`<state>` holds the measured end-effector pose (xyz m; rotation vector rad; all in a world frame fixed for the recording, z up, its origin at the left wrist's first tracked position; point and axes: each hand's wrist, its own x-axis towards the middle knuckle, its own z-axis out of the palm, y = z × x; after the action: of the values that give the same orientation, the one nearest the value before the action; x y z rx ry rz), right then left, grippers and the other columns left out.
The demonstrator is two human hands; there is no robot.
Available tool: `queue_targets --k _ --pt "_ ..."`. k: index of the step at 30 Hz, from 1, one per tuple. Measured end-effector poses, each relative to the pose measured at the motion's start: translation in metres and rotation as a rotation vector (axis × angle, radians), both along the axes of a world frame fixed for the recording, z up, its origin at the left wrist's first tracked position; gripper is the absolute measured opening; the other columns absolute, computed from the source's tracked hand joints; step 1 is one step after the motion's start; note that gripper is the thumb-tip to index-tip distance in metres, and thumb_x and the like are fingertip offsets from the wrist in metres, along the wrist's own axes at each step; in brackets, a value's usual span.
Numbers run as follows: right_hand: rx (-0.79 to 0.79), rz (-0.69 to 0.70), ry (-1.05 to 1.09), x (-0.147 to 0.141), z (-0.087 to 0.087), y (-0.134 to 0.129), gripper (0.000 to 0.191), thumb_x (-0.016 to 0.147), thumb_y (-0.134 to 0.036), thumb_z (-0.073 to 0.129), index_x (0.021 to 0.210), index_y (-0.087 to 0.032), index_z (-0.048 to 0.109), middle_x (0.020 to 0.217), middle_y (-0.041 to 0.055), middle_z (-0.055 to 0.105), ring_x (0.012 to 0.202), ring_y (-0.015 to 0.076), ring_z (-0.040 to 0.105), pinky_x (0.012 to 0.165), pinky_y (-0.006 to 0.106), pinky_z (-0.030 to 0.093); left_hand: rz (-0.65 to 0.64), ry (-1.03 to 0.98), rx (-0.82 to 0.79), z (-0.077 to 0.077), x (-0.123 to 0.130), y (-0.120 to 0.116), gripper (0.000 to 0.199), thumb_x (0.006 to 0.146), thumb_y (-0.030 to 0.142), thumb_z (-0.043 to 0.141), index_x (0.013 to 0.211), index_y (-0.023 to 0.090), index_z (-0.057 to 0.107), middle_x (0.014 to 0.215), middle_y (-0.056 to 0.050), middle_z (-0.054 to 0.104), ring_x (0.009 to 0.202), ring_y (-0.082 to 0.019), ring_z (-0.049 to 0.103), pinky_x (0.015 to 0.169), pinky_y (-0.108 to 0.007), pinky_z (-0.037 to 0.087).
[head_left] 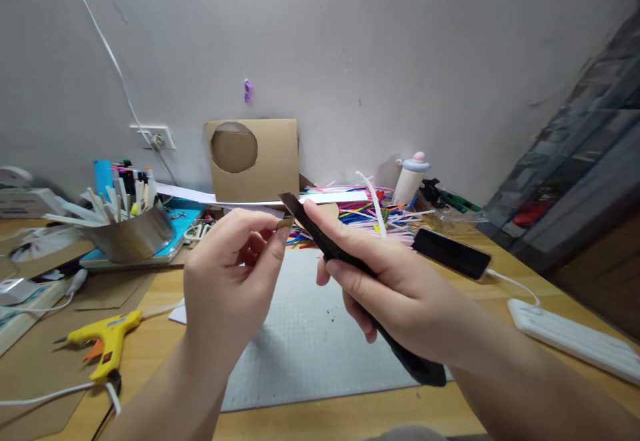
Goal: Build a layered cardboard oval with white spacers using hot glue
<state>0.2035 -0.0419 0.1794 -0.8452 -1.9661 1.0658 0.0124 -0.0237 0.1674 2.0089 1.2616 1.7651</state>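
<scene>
In my right hand [380, 274] is a black utility knife [350, 261], its dark blade pointing up and to the left. The index finger lies along the top of the knife near the blade. My left hand [240, 261] pinches a small piece of brown cardboard [285, 223] between thumb and fingertips. The blade tip is close to that piece; whether they touch I cannot tell. Both hands are above a grey cutting mat [295, 361], which has a few dark specks on it. The left fingers hide part of the cardboard piece.
A yellow glue gun [110, 337] lies at left, near a metal bowl [130, 234] of white sticks. Behind the mat stand a cardboard sheet with a round hole [275, 161], colourful pipe cleaners [395, 217] and a bottle [410, 181]. A phone [453, 253] and white power strip [575, 341] sit right.
</scene>
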Motion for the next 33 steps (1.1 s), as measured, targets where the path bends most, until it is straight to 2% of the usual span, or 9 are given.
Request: queue_targets --k 5,14,22,27,30,33 --pt "0.031 0.003 0.004 -0.002 -0.002 0.000 0.059 0.098 -0.017 0.040 0.146 -0.048 0.025 0.093 -0.0025 0.055 0.047 0.0016 0.049 0.041 0.011 0.045 -0.020 -0.004 0.013 -0.006 -0.001 0.003 0.008 0.082 0.022 0.066 0.089 0.025 0.065 0.082 0.000 0.064 0.070 -0.014 0.063 0.059 -0.027 0.050" --pt "-0.015 -0.004 0.011 -0.002 -0.005 0.002 0.061 0.098 -0.016 0.040 0.143 -0.053 0.025 0.091 -0.0044 0.053 0.048 0.0020 0.049 0.040 0.012 0.044 -0.022 -0.014 0.012 -0.008 0.000 0.004 0.008 0.081 0.021 0.066 0.088 0.025 0.066 0.081 0.001 0.064 0.070 -0.014 0.063 0.058 -0.027 0.050" --pt "-0.017 -0.013 -0.004 -0.005 -0.004 0.002 0.060 0.097 -0.015 0.039 0.146 -0.048 0.025 0.091 -0.0035 0.054 0.047 0.0018 0.049 0.040 0.011 0.044 -0.033 0.044 0.039 -0.010 0.000 0.005 0.010 0.082 0.018 0.064 0.090 0.025 0.066 0.080 0.002 0.063 0.060 -0.010 0.054 0.051 -0.025 0.043" --pt "-0.070 -0.022 0.003 -0.004 -0.007 0.002 0.060 0.097 -0.016 0.040 0.143 -0.052 0.027 0.090 -0.0045 0.053 0.045 0.0022 0.047 0.040 0.013 0.045 0.044 0.092 0.036 -0.012 0.001 0.005 0.008 0.082 0.020 0.064 0.089 0.025 0.064 0.074 0.004 0.063 0.054 -0.008 0.053 0.047 -0.023 0.041" --pt "-0.107 -0.025 0.025 -0.003 -0.009 0.003 0.059 0.097 -0.017 0.039 0.143 -0.053 0.027 0.090 -0.0045 0.054 0.044 0.0027 0.046 0.038 0.014 0.045 0.091 0.147 0.049 -0.012 0.000 0.006 0.008 0.082 0.021 0.063 0.089 0.025 0.064 0.080 0.004 0.066 0.058 -0.008 0.056 0.053 -0.024 0.045" --pt "-0.079 -0.038 0.010 -0.004 -0.010 0.004 0.059 0.097 -0.018 0.039 0.143 -0.052 0.027 0.089 -0.0042 0.054 0.044 0.0030 0.048 0.039 0.014 0.044 0.118 0.176 0.059 -0.012 0.000 0.007 0.007 0.083 0.023 0.063 0.089 0.025 0.064 0.084 0.003 0.068 0.065 -0.010 0.059 0.061 -0.025 0.048"
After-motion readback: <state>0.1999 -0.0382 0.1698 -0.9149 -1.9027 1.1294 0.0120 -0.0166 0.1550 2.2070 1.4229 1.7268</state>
